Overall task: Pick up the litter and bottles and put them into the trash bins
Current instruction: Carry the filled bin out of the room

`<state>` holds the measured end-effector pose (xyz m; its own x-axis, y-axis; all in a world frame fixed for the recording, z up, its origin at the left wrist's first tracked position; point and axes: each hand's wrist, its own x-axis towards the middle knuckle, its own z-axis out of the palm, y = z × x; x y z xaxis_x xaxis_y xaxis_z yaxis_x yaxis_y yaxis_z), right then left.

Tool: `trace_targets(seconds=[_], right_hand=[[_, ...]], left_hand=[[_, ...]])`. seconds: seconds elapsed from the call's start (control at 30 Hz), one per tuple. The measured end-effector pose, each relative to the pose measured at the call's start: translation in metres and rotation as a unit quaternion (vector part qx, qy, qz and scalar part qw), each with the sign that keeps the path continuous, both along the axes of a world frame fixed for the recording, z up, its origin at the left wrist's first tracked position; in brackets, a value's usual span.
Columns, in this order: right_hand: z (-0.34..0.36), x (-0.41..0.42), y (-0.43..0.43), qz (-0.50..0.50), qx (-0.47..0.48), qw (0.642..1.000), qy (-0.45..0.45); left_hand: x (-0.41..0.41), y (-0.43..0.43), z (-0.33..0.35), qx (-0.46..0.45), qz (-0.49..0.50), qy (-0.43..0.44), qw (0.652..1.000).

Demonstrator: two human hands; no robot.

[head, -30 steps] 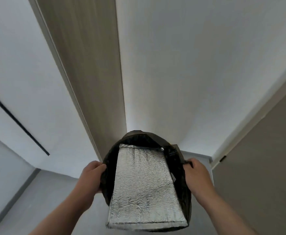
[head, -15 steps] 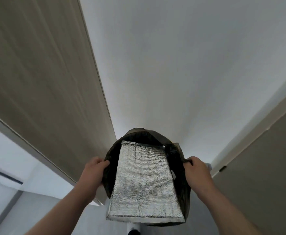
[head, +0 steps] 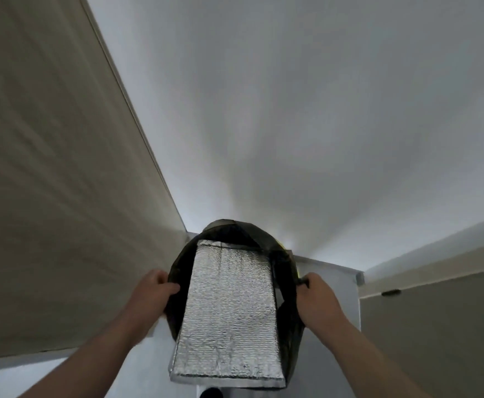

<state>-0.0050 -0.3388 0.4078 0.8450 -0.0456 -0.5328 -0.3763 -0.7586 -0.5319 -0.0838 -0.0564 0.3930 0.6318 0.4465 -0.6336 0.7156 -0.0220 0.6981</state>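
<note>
Still, as half a second ago, both hands hold the bag open between them; what has changed is the backdrop. Beyond the left hand (head: 151,294), the pale wood-grain panel (head: 48,168) now fills far more of the view, and the white strip below it has shrunk. That hand's fingers curl round the left rim of the black plastic trash bag (head: 286,282), thumb hooked over the edge. Between the hands, the flat silver quilted foil pouch (head: 229,311) sits in the bag's mouth, its near end jutting toward the person, placed as it was. The right hand (head: 318,297) grips the bag's right rim, fingers closed on it. Above both hands spreads the plain white wall (head: 292,110). Beyond the right hand, a grey-brown panel (head: 436,326) sits lower in view than earlier.
</note>
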Motion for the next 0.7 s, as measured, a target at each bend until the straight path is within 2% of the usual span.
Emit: trace_targets(seconds=[0.23, 0.47, 0.6, 0.7], right_hand=[[-0.145, 0.067, 0.009, 0.057, -0.013, 0.996, 0.063], [-0.297, 0.104, 0.029, 0.058, 0.0, 0.993, 0.1], [-0.373, 0.114, 0.047, 0.064, 0.01, 0.99, 0.123], [-0.423, 0.121, 0.059, 0.033, 0.029, 0.99, 0.135]], left_hand=[[0.052, 0.0, -0.131, 0.064, -0.001, 0.04, 0.997], [0.094, 0.02, -0.278, 0.107, -0.022, 0.046, 0.993], [0.112, 0.038, -0.348, 0.102, -0.021, 0.06, 0.993], [0.12, 0.054, -0.388, 0.067, 0.004, 0.07, 0.995]])
